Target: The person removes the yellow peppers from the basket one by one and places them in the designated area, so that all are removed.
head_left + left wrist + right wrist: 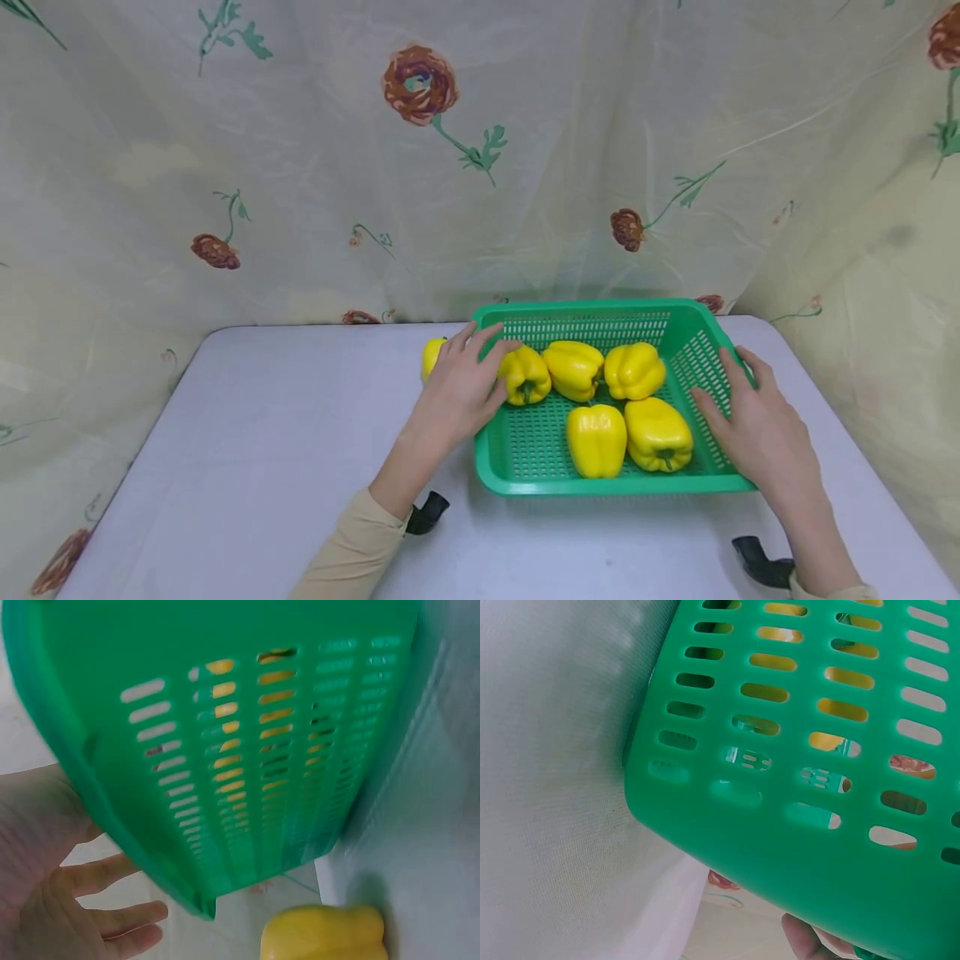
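Left hand (463,387): you spread it wide at the basket (600,486), left side.
Right hand (767,429): also spread wide, right side.
Peppers (596,442): five lay inside, one outside.

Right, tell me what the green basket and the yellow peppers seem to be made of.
The green basket looks like moulded plastic, semi-glossy: evenly coloured walls, regular slots, smooth rim.
The yellow peppers have smooth, shiny skin with bright highlights; real flesh or plastic imitation, the look leaves that open.

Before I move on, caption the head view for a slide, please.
Left hand and right hand at opposite sides of a green basket of yellow peppers, one more pepper outside.
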A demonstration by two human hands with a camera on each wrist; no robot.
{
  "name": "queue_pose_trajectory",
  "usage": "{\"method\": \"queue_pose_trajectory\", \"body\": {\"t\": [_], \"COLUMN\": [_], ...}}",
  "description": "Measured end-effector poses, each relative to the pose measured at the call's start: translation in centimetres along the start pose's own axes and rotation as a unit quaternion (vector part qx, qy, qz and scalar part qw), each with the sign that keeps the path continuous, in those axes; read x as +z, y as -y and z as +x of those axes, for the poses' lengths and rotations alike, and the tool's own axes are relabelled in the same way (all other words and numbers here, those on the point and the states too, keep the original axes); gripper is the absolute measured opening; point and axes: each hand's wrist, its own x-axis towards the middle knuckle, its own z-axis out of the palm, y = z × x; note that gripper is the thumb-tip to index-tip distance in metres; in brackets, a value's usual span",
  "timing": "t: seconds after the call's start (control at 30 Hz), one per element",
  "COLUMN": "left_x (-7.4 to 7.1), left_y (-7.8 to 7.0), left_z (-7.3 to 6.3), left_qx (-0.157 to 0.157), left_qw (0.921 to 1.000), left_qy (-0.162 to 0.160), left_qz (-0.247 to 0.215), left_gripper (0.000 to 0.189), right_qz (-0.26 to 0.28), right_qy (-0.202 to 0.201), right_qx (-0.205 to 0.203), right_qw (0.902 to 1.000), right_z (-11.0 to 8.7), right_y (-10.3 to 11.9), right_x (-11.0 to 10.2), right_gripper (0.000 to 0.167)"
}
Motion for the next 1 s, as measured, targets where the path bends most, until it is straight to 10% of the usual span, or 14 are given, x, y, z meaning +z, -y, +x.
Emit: {"method": "queue_pose_trajectory", "body": {"t": [1.0], "left_x": [2.1], "left_y": [-2.6], "left_z": [0.8], "left_qx": [0.000], "left_qw": [0.9919], "left_qy": [0.103], "left_qz": [0.074], "left_gripper": [0.043], "right_qz": [-0.005], "right_qy": [0.005], "right_qx": [0.008], "right_qw": [0.9999], "right_z": [0.0], "right_y": [0.2], "right_x": [-0.1], "right_gripper": [0.077]}}
